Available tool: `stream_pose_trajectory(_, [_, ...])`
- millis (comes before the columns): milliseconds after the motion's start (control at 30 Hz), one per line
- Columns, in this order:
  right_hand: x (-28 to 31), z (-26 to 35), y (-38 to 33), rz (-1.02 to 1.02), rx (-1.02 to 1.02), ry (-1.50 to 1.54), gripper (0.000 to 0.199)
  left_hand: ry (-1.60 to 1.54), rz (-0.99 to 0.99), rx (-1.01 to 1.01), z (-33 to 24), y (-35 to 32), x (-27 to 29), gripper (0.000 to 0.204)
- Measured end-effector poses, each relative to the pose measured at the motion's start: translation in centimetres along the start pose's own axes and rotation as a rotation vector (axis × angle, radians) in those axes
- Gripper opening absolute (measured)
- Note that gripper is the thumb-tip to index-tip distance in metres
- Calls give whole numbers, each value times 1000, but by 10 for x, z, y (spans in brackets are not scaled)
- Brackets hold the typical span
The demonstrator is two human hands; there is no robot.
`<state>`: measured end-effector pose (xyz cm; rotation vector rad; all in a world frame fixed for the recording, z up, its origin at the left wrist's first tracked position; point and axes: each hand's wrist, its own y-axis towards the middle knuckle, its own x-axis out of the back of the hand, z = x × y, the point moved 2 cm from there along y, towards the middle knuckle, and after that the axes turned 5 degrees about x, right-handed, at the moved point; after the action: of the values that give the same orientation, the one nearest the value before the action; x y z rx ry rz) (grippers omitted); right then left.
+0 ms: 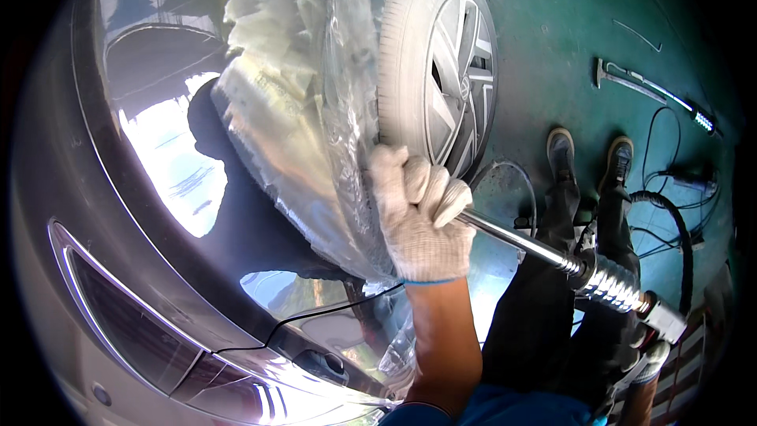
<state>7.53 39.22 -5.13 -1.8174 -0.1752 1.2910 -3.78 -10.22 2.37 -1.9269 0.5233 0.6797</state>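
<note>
From where I stand, the long metal tool (520, 243) slants across the front of the person, from beside the dark car body (150, 189) out past the legs. The left hand (426, 229), in a knitted white glove, has its fingers curled around the rod at the car end, with the wheel (465, 87) just beyond. The glove hides the rod's tip, so I can't tell whether it touches the pale, cloudy patch (292, 118) on the bodywork.

Farther along, the rod runs into a thick, shiny ribbed sleeve (615, 285), then a metal end block (664, 322). The gloved right hand (653, 363) is just below that block, partly hidden and dim; I can't tell whether its fingers are closed on anything.

I'd expect the tool to be stiff and fairly heavy, with most of its weight toward the ribbed end, so that end wants firm support. The bare rod looks smooth and could slide through a cotton glove if held loosely. The ribs should give better purchase, though fingers could get nipped there if the sleeve moves. The car's glossy finish looks easy to scratch, so the tip deserves a steady hold.
</note>
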Motion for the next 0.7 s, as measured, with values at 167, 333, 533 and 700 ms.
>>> stream_pose_trajectory(167, [6,7,-2,-62,61,-45,54,223,-136,-170,11,-11,-9,10])
stream_pose_trajectory(333, [20,3,0,-210,125,-108,42,350,-252,-241,5,-4,-20,12])
stream_pose_trajectory(533, [7,8,9,-93,34,-89,33,338,-260,-227,2,-5,-17,15])
stream_pose_trajectory(700, [-31,1,17,-55,62,19,33,327,-119,-179,-3,-3,-8,17])
